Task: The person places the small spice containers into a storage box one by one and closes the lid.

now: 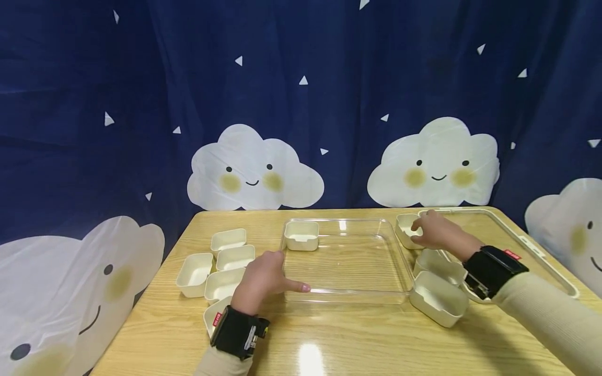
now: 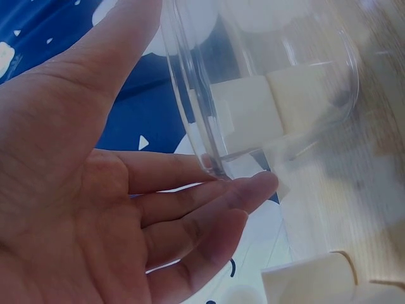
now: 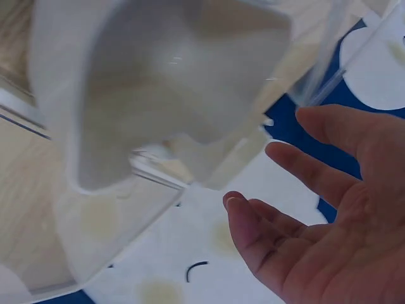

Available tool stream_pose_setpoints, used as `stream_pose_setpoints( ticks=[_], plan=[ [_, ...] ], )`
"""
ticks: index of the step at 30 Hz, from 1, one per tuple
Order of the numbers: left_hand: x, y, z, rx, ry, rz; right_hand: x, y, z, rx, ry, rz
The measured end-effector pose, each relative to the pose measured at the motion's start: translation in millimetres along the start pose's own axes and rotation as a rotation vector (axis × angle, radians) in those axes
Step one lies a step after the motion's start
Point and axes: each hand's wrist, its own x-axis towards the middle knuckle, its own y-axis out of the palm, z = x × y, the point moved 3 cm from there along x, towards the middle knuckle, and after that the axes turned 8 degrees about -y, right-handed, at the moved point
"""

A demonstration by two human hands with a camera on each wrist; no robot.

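Note:
A wide clear plastic bin [image 1: 352, 269] sits mid-table, with one small cream bin [image 1: 301, 243] in its back left corner. My left hand [image 1: 265, 277] touches the clear bin's front left corner, thumb stretched along the front rim. The left wrist view shows its other fingers [image 2: 190, 231] fairly straight against the outside. At the back right, my right hand [image 1: 439, 231] reaches over a small cream bin [image 1: 403, 237], fingertips right at its rim. In the right wrist view the fingers [image 3: 310, 171] are spread and loosely bent, and a cream bin [image 3: 183, 76] looms large beside them.
Two more cream bins, a middle one [image 1: 437, 266] and a larger front one [image 1: 437, 297], stand right of the clear bin. A clear lid with a white frame [image 1: 531, 243] lies at the far right. Several cream bins [image 1: 195, 271] cluster at left. A blue curtain [image 1: 338, 104] hangs behind.

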Motion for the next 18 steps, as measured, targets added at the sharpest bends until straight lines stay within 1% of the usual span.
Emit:
stream_pose_setpoints(
  ticks=[4,12,15,18],
  plan=[
    [1.1,0.7,0.4,-0.005,-0.002,0.008,-1,10,-10,0.010,-0.035,-0.005],
    [1.5,2.5,1.7,-0.012,0.001,0.007,-2,20,-16,0.009,-0.107,-0.086],
    [2.4,2.4,2.4,-0.005,-0.005,0.008,-3,20,-15,0.020,-0.107,-0.096],
    [2.9,1.9,2.4,-0.001,-0.006,0.007,-5,20,-15,0.054,-0.079,-0.092]
  ],
)
